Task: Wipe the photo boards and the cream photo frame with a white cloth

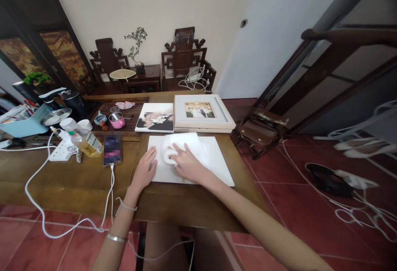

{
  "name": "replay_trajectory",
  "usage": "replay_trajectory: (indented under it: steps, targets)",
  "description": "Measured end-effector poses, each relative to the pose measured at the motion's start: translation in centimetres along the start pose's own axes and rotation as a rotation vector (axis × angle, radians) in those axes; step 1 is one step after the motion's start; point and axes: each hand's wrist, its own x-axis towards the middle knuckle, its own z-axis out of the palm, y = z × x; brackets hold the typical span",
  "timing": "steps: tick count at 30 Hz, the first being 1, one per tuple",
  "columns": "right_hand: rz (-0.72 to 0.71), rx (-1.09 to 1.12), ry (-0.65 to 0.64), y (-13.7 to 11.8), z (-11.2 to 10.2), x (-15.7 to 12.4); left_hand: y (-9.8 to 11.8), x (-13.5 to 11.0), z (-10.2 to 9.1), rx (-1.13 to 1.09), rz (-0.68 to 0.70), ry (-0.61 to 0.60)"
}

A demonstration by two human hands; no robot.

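Note:
A flat white board (218,167) lies on the wooden table in front of me. My left hand (145,168) rests along its left edge, with the fingers stretched out and holding nothing. Over the middle of the board, a white cloth (190,140), blurred and bunched, is under my right hand (189,164). The fingers of that hand press into the cloth, somewhat spread, and part of the fingertips is hidden in its folds. Just behind the board are a photo panel (155,118) and a boxed framed picture (204,111).
To the left stand a phone (112,149) on a white cable, a bottle of yellowish liquid (88,142), a power strip (62,150), a pink cup (117,120) and a light blue box (26,125). A brown bag (259,130) sits right of the table, near cables on the red floor.

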Motion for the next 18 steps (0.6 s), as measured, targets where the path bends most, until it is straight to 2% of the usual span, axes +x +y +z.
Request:
replay_trajectory:
  steps: [3, 5, 7, 12, 15, 18]
  targets:
    - [0.035, -0.037, 0.007, 0.6, 0.2, 2.2, 0.0, 0.0, 0.0, -0.004, -0.011, -0.001]
    - [0.019, -0.052, 0.001, 0.0, 0.5, 2.0, 0.2, 0.1, -0.1, -0.005, -0.027, -0.013]
    - [-0.037, -0.053, -0.021, -1.4, 1.0, 0.4, 0.4, 0.1, -0.2, -0.002, -0.039, -0.027]
    - [-0.183, 0.032, -0.141, -4.7, 1.3, -5.5, 0.3, 0.0, -0.2, 0.015, -0.026, -0.053]
    - [-0.193, 0.111, -0.164, -4.2, 0.6, -7.2, 0.2, 0.0, 0.0, 0.020, -0.010, -0.036]
    - [-0.111, 0.126, -0.116, -1.9, 0.2, -6.2, 0.2, 0.0, 0.2, 0.014, -0.013, -0.011]
